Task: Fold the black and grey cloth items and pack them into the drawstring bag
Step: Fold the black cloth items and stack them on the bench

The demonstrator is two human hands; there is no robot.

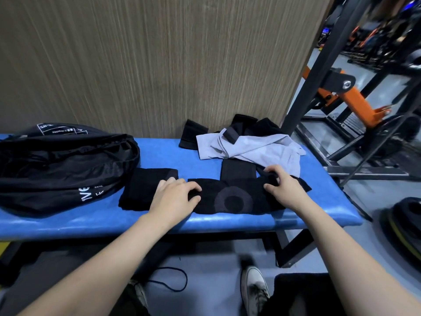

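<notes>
Black cloth with grey ring (234, 199) lies flat across the near edge of the blue padded bench (68, 222). Left hand (174, 197) pinches its left end, fingers curled on the fabric. Right hand (283, 188) grips its right end, thumb and fingers bunching the cloth. Folded black piece (145, 188) lies just left of it. Grey cloth (248, 149) sits crumpled behind, among further black pieces (255, 125). Black drawstring bag (61, 165) rests at the bench's left end, mouth facing the cloths
</notes>
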